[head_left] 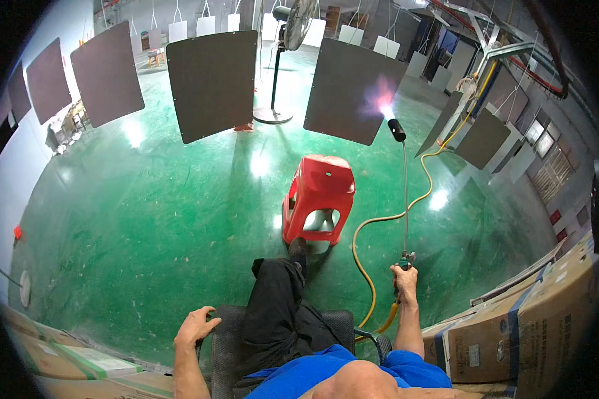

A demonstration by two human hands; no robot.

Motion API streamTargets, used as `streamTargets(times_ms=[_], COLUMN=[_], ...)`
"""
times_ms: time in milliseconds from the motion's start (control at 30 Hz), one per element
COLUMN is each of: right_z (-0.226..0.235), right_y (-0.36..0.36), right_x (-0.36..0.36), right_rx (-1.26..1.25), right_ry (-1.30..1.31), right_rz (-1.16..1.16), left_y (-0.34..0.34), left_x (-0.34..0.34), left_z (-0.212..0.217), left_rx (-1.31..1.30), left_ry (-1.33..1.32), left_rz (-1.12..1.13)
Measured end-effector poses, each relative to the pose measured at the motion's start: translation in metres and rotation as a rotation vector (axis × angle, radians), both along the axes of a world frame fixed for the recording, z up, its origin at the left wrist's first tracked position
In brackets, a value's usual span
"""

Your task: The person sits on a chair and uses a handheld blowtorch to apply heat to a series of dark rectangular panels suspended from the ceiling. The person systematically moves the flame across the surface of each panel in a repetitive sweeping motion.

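My right hand [406,282] is closed round the handle of a gas torch [404,199] with a long thin metal tube and a black burner head [397,130]. A pinkish-violet flame [383,103] comes from the burner, in front of the right edge of a dark hanging panel [354,91]. From the handle, a yellow hose [361,256] curves over the floor and away to the back right. My left hand [196,326] lies at the left side of the black chair [226,342] I sit on, fingers apart and holding nothing.
A red plastic stool [323,193] stands ahead, my foot against it. More dark panels [213,86] hang in a row, with a pedestal fan [276,73] among them. Cardboard boxes [492,346] flank me at the right and lower left. The floor [160,233] is green.
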State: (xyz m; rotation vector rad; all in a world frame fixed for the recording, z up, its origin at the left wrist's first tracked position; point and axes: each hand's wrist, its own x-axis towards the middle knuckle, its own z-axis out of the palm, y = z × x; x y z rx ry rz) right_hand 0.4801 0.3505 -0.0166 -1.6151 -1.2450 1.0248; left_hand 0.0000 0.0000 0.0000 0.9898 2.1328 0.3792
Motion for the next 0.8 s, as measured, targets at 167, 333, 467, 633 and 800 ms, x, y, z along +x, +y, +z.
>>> streamTargets(times_ms=[167, 333, 467, 633, 800], right_z=[0.023, 0.044, 0.048, 0.062, 0.073], right_y=[0.016, 0.029, 0.031, 0.019, 0.013], right_x=[-0.005, -0.013, -0.021, -0.045, -0.061], right_rx=[0.119, 0.134, 0.147, 0.148, 0.101], right_ry=[-0.012, 0.041, 0.034, 0.115, 0.07], right_rz=[0.003, 0.017, 0.064, 0.141, 0.187], left_y=[-0.005, -0.003, -0.003, -0.007, -0.006], left_x=[-0.001, -0.002, -0.006, -0.005, -0.005], left_z=[0.0, 0.0, -0.003, -0.008, -0.007], left_rx=[0.038, 0.05, 0.044, 0.056, 0.04], left_ry=[-0.003, -0.003, -0.009, -0.02, -0.017], left_rz=[0.005, 0.003, 0.01, 0.015, 0.023])
